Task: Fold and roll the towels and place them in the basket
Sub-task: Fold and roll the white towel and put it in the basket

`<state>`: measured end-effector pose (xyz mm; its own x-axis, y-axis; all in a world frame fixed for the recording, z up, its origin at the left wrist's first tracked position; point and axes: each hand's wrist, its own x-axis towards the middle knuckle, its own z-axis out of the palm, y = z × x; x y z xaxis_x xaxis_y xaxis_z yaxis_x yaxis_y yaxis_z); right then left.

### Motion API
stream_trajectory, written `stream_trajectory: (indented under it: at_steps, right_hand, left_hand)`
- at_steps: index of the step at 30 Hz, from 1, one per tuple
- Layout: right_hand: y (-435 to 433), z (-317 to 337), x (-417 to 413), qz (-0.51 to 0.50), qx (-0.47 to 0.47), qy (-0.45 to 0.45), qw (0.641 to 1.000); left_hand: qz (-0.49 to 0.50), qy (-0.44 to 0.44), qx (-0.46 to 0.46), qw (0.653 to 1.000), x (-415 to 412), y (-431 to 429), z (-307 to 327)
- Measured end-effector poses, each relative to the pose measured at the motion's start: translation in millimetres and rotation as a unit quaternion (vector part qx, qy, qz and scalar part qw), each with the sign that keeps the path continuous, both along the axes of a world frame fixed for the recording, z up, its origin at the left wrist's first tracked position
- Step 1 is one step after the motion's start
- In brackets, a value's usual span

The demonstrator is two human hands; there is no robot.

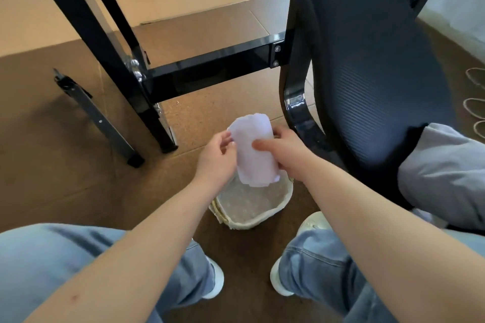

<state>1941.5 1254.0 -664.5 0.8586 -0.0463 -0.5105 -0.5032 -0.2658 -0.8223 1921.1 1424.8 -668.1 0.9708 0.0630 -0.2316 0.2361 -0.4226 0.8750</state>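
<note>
Clasping towel (256, 165): left hand (215, 158), right hand (287, 153)

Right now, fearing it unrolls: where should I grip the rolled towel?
Round the middle of the rolled towel, from its long sides, left hand and right hand opposed: it is a tilted cylinder, so side pressure likely keeps it wound.

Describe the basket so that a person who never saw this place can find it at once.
Start at the dark office chair on the right and look down to the brown floor by the person's white shoes. There, directly under the rolled white towel held by the left hand and right hand, stands the basket. It is the only pale, woven, cloth-lined container there.
</note>
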Motion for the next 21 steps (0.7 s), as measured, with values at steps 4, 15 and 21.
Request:
stream_trajectory:
  at_steps: [4,15,21]
  right_hand:
    - [15,-18,1,0.009,0.013,-0.001,1.000]
    - [11,-68,-4,0.029,0.127,0.103,0.986]
    - [13,-86,1,0.052,0.174,0.154,0.971]
  left_hand:
    - [-0.023,0.105,-0.086,0.990,7,-12,-25]
    - [0.060,0.239,-0.241,0.939,16,7,-73]
    - [0.088,0.278,-0.275,0.916,16,15,-94]
